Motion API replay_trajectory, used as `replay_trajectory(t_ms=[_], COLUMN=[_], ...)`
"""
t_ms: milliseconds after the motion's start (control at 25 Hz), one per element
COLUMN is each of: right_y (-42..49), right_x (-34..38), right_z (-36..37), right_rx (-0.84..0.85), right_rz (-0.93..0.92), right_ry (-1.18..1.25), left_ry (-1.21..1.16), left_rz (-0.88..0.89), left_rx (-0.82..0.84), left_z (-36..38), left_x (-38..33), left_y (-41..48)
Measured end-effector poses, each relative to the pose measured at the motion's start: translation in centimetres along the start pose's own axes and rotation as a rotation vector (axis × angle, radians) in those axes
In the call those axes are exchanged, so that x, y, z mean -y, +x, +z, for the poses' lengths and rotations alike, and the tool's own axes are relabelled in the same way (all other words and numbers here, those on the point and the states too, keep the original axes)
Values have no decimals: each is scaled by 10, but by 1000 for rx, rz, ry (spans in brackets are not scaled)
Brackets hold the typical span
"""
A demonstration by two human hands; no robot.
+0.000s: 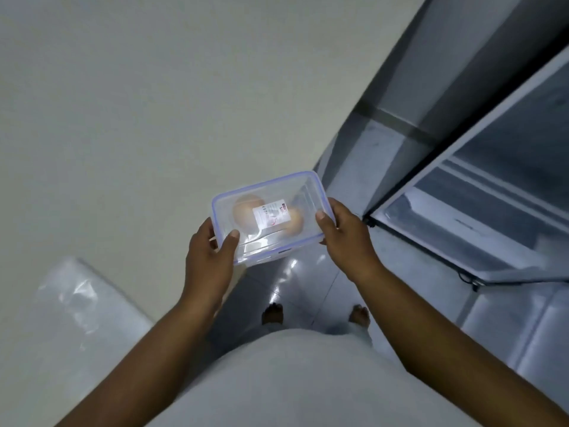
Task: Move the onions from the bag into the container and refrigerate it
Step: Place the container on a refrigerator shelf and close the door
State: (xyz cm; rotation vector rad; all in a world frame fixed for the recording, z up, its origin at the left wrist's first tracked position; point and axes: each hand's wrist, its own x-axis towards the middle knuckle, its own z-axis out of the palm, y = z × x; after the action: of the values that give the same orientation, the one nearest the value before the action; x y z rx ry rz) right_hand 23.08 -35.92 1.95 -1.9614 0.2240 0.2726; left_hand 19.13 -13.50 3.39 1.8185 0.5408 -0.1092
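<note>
A clear plastic container (271,192) with a blue-rimmed lid and a white label is held in the air in front of me. Through the lid I see two brown onions (246,211) inside. My left hand (212,260) grips its near left corner, thumb on the lid. My right hand (348,238) grips its right end, thumb on top. The refrigerator (492,195) stands open at the right, its shelves visible. An empty clear plastic bag (77,303) lies on a white surface at the lower left.
A pale wall fills the upper left. The open fridge door (523,328) with its door bins is at the lower right. Glossy floor tiles (295,282) and my bare feet show below the container.
</note>
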Motion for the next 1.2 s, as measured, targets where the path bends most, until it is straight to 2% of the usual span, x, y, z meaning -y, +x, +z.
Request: replay_trajectory(t_ms=[160, 240, 400, 600, 760, 920, 1200], right_y=[-31, -48, -65, -47, -4, 56, 176], right_x=[-53, -87, -153, -247, -323, -383, -429], right_z=[-80, -133, -215, -303, -357, -412, -507], right_rx=[-192, -323, -548, -745, -819, -820, -782], right_rz=[92, 163, 272, 347, 369, 365, 312], right_ry=[0, 29, 39, 48, 80, 123, 151], left_ry=[61, 78, 151, 218, 220, 160, 143], left_rz=[74, 78, 29, 85, 71, 117, 224], left_rx=[240, 387, 561, 790, 823, 855, 800], left_z=[90, 160, 282, 423, 529, 621, 762], left_x=[-21, -29, -37, -25, -4, 4, -22], left_y=[-12, -18, -26, -22, -6, 28, 112])
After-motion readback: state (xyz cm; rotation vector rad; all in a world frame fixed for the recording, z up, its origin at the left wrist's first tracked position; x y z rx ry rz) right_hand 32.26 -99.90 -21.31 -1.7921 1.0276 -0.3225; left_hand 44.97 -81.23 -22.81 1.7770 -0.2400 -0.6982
